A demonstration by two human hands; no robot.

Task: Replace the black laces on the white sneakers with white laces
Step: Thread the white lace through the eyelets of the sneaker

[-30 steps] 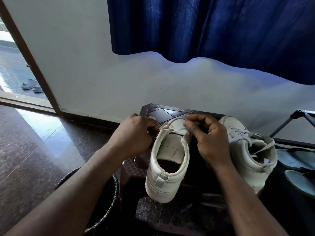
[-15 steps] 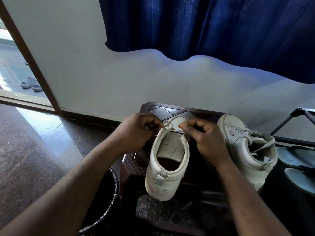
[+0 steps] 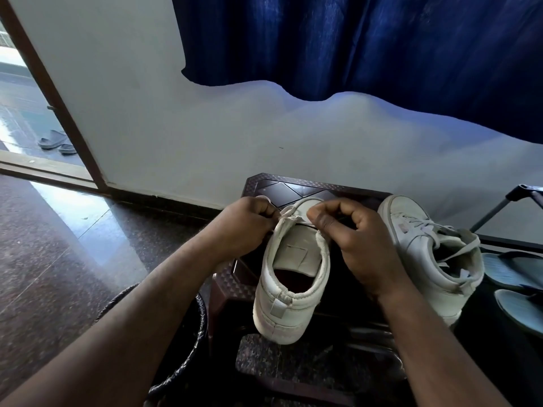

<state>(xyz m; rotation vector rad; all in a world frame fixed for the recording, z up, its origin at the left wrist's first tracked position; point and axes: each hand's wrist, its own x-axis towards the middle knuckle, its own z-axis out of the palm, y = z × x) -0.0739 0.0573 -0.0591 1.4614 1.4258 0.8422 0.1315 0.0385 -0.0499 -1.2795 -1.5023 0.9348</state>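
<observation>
A white sneaker (image 3: 289,292) stands on a dark brown stool (image 3: 296,186), heel toward me, tongue showing. My left hand (image 3: 244,227) pinches a white lace (image 3: 286,211) at the shoe's left eyelet row. My right hand (image 3: 352,239) has its fingers curled over the right eyelet row near the toe and pinches there; what it pinches is hidden. A second white sneaker (image 3: 432,251) with white laces threaded stands to the right on the stool. No black lace shows.
A dark woven bin (image 3: 182,359) sits left of the stool. Blue-grey sandals (image 3: 517,274) lie at the right by a black rack leg (image 3: 499,207). A white wall and blue curtain (image 3: 367,42) are behind. A doorway with slippers (image 3: 54,141) opens at left.
Both hands have crept slightly toward the shoe's toe, staying at the eyelets. The view has shifted a little. The sneakers have not moved.
</observation>
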